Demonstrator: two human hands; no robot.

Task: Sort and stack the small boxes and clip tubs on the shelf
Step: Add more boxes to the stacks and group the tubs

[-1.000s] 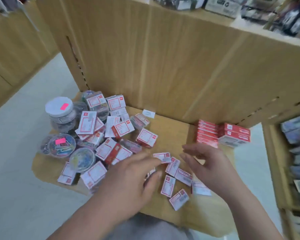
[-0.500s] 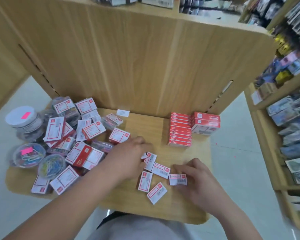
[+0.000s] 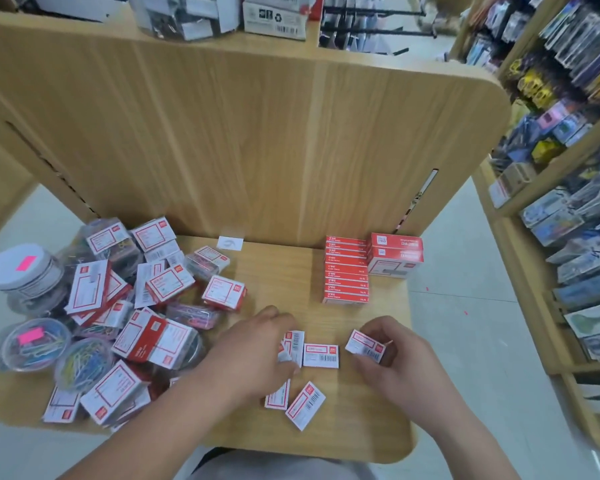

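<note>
Gathering loose boxes at the front of the shelf (image 3: 361, 431), the right hand (image 3: 397, 363) pinched a small box (image 3: 365, 345), the left hand (image 3: 257, 344) curled its fingers (image 3: 281, 320) on a second box (image 3: 294, 342); squaring them into one stack seemed next.

Most print is too blurred to read. The stacked red boxes (image 3: 346, 271) at centre right carry small white figures on their ends, seemingly "24/6". The small white boxes (image 3: 320, 355) at lower centre show barcodes. A white carton (image 3: 274, 17) at the top edge bears a recycling mark and a barcode.
</note>
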